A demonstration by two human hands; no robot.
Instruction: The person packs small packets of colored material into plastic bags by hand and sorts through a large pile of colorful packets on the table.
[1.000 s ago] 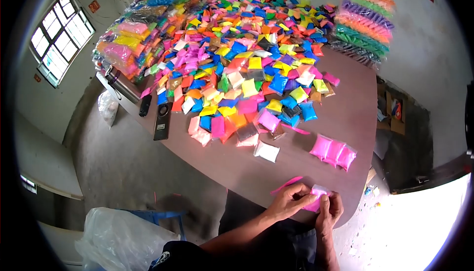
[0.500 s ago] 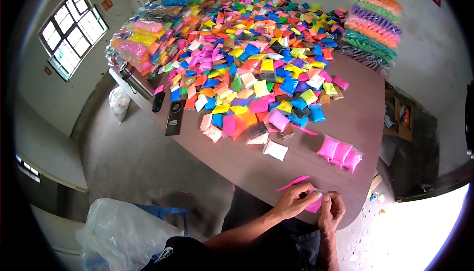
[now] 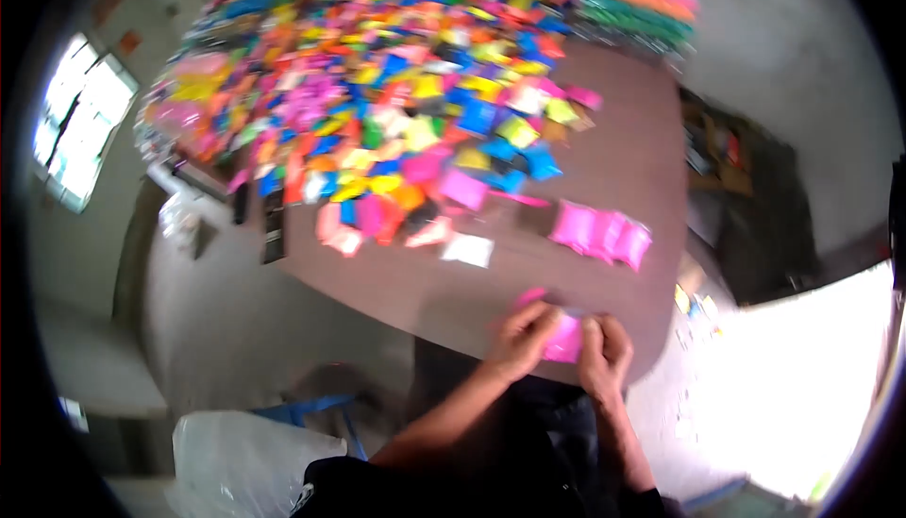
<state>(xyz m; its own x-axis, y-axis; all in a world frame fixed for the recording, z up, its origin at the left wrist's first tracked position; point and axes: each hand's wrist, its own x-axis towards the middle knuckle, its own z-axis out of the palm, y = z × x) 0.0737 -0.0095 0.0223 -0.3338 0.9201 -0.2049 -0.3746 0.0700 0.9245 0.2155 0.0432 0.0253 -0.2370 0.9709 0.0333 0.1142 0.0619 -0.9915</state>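
A small pink packet hangs at the table's near edge, pinched along its top between my two hands. My left hand is closed on its left side, thumb and fingers together. On the other side, my right hand also pinches it near the upper corner. A pink strip lies just behind my left fingers, partly hidden by them. Farther back sit several pink packets side by side in a clear-wrapped row. A white packet lies to the left of that row. Motion blurs the view.
A big heap of colourful packets covers the back and left of the brown table. Stacked bagged bundles stand at the back right. A dark remote-like object lies by the left edge. A clear plastic bag is at lower left.
My view has swung, so the table and heap appear farther up and left. Both hands keep hold of the pink packet, and more of it shows between them.
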